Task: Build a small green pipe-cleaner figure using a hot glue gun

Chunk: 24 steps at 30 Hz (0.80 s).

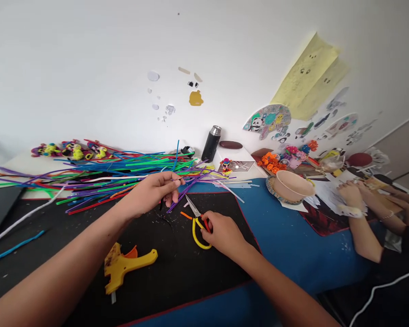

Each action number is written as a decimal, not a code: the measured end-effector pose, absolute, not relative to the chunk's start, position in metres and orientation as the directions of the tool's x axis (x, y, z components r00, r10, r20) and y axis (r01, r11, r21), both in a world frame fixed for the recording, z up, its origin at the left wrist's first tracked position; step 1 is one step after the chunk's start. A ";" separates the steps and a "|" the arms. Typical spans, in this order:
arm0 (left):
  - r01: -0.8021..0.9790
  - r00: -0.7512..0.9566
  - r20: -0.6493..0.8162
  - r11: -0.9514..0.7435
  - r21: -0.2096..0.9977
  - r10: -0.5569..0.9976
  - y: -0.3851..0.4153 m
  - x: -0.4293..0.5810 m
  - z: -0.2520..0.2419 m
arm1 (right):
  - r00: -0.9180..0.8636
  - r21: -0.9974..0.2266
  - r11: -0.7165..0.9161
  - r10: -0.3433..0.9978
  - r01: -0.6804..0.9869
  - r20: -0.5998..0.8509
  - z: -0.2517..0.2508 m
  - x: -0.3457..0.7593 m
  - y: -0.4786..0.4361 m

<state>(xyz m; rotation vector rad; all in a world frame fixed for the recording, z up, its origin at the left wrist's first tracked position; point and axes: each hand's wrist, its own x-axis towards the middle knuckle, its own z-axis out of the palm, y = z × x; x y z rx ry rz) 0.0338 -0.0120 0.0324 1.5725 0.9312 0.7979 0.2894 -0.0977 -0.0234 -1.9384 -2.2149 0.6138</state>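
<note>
My left hand (155,190) is closed in a pinch on purple pipe cleaners (187,187) at the edge of a big pile of coloured pipe cleaners (98,175). My right hand (223,234) rests on the black mat (177,272), its fingers closing on the handles of yellow-and-red scissors (197,222), whose blades point up toward the left hand. A short orange piece (186,215) lies just left of the blades.
A yellow glue gun (122,265) lies on the mat near my left forearm. A black flask (210,143), a small figurine (226,165) and a pink bowl on a plate (291,186) stand behind. Another person's hands (352,197) work at the right.
</note>
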 end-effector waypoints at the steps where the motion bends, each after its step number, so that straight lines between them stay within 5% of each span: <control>1: 0.151 0.474 0.011 -0.093 0.984 0.881 -0.012 0.037 0.032 | -0.164 -0.454 0.083 0.976 0.887 -0.142 -0.027 0.292 -0.096; 4: 0.124 0.503 -0.026 -0.042 0.991 0.864 -0.009 0.043 0.026 | -0.092 -0.727 -0.015 0.990 0.686 -0.107 -0.039 0.301 -0.093; 8: 0.088 0.502 -0.088 0.051 0.995 0.860 -0.004 0.051 0.013 | -0.035 -0.961 -0.244 0.968 0.128 -0.250 -0.048 0.307 -0.095; 13: 0.077 0.522 -0.186 0.171 0.982 0.833 -0.005 0.065 -0.004 | 0.017 -0.945 -0.206 0.976 -0.254 -0.217 -0.036 0.295 -0.105; 24: 0.018 0.530 -0.114 0.123 0.992 0.841 -0.027 0.084 0.002 | -0.173 -0.839 -0.287 0.957 -0.463 -0.232 -0.049 0.261 -0.104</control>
